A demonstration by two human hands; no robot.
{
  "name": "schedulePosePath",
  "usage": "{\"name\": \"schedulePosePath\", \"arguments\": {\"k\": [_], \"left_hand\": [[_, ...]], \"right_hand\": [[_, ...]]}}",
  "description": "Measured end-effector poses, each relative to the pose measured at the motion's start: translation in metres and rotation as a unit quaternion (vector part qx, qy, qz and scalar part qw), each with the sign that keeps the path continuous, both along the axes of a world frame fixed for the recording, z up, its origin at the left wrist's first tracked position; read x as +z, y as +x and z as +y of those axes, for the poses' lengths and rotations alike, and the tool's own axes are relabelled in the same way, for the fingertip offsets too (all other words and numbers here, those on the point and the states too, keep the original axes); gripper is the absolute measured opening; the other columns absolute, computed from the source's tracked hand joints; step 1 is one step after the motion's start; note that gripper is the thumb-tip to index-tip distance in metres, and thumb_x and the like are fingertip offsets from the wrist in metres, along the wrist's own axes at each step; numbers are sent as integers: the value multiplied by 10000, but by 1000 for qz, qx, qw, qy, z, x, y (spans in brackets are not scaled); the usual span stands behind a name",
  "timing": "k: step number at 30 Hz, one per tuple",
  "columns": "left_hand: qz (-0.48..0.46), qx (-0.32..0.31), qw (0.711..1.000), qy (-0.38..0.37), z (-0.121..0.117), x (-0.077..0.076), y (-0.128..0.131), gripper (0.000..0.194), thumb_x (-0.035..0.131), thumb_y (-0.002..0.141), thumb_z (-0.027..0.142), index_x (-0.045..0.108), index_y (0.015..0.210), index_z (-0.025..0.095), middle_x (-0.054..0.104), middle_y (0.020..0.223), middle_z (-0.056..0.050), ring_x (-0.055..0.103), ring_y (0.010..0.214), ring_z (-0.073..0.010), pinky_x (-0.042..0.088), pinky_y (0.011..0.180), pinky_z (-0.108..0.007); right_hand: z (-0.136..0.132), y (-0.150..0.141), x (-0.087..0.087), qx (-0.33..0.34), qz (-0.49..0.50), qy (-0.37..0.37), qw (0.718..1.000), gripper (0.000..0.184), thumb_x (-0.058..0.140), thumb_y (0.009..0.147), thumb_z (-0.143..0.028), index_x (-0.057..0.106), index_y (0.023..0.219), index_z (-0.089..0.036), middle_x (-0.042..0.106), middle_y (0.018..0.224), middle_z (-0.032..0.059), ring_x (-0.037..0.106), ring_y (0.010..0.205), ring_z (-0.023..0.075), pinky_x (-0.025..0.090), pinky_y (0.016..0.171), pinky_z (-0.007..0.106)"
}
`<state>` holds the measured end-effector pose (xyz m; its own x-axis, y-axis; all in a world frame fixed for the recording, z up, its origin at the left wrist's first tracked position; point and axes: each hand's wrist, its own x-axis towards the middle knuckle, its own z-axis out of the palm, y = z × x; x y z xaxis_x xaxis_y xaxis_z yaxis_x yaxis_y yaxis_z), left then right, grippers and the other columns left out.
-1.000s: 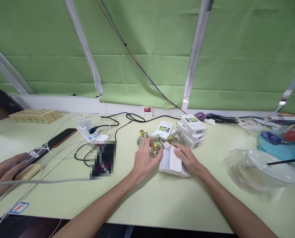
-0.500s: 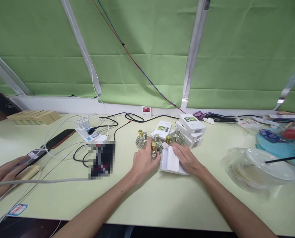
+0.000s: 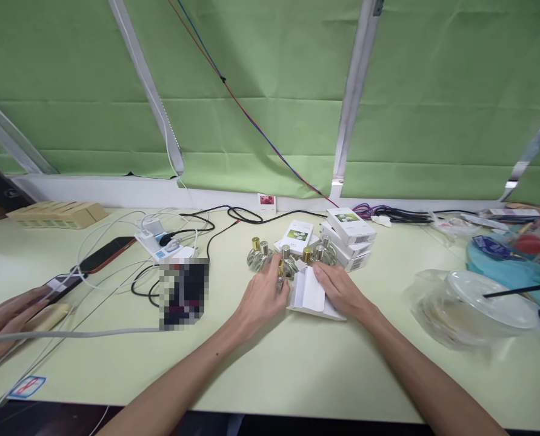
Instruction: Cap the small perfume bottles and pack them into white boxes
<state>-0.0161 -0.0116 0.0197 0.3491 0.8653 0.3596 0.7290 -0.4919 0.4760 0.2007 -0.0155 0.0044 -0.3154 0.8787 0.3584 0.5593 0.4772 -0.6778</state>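
Note:
My left hand (image 3: 261,298) is closed round a small glass perfume bottle (image 3: 280,270) with a gold cap, mostly hidden by my fingers. Right beside it, my right hand (image 3: 341,289) grips an opened white carton (image 3: 310,293), its flap up and its open end toward me. Behind my hands stand several more glass bottles (image 3: 257,254) with gold or silver caps. A closed white box with a green flower picture (image 3: 297,236) lies behind them. To its right is a stack of similar boxes (image 3: 351,229).
A lidded plastic bowl (image 3: 488,297) in a clear bag, with a black stick across it, stands at the right. A power strip (image 3: 158,239), tangled cables and phones (image 3: 108,254) lie at the left. Another person's hand (image 3: 10,318) rests at the left edge. Yellow boxes (image 3: 58,214) stand behind.
My left hand has turned slightly over the gold-capped bottle, so less of it shows. The carton in my right hand has shifted a little. The view has moved slightly.

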Motion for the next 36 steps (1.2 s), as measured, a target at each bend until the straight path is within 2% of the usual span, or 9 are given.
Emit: {"name": "schedulePosePath", "arguments": {"k": [4,8,14,22,30,36], "left_hand": [[-27,-10,1000,-2,0,1,-1,410,471,934,246,451,1342,218,643,729,-10,570,530,-201,403,532,-296],[-64,-2,998,-27,-1,6,1,345,493,952,302,477,1289,227,673,747,-11,597,564,-200,441,573,-300],[-144,34,989,-16,-3,11,3,396,554,944,392,467,1297,236,707,759,2,649,601,-188,489,615,-299],[-271,58,961,-22,-3,13,3,478,648,872,400,457,1274,224,697,773,6,658,560,-149,476,519,-236],[-379,-13,922,-74,1,7,2,506,696,850,408,425,1246,245,662,838,12,680,596,-134,511,539,-215],[-399,-76,911,-72,0,6,3,523,687,868,430,388,1260,255,658,887,-8,667,640,-131,500,563,-224]], "right_hand": [[2,1,-2,-9,-6,4,1000,407,250,1089,-444,377,762,-237,490,666,-15,453,601,178,285,616,333],[1,0,-1,-14,-11,3,1000,408,255,1089,-440,375,757,-234,478,659,-19,449,601,175,275,613,329],[1,-1,1,-20,-14,-7,1000,408,254,1085,-434,374,752,-232,473,656,-19,450,604,176,266,615,325],[0,-1,2,-20,-11,-6,1000,408,247,1082,-437,368,749,-236,447,648,-19,424,600,179,267,616,329],[2,-1,-3,-32,54,-19,998,434,281,1071,-472,366,719,-233,437,638,-22,408,603,169,286,607,322],[6,2,1,-22,162,-110,980,477,371,1011,-567,382,682,-223,469,666,-14,407,648,160,319,622,307]]}}
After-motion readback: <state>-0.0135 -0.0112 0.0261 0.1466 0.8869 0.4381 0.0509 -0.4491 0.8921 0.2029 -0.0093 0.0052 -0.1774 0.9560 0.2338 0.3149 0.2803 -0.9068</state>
